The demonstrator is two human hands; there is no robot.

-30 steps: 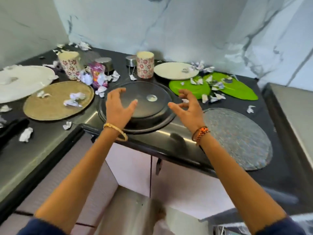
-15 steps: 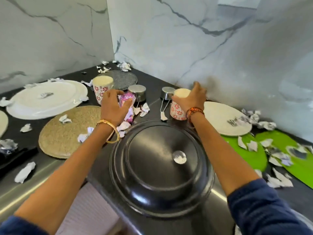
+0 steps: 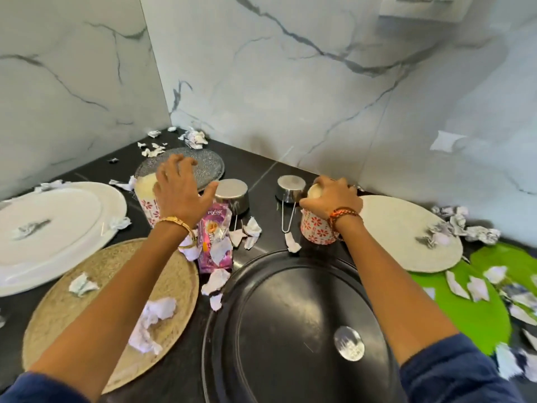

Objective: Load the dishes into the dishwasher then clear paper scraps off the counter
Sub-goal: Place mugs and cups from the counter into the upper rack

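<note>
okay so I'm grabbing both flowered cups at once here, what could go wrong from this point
1. Your left hand is spread over the left cup and not yet wrapped round it; a rushed lift may tip it.
2. The steel cup and pink packet sit close beside that hand and could get knocked.
3. Your right hand grips the right cup only at the rim, so it might slip.

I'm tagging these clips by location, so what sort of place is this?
Most likely a home kitchen: a dark stone counter set into a marble-look wall corner, with a white plate, floral cups and small steel pots on it.
</note>
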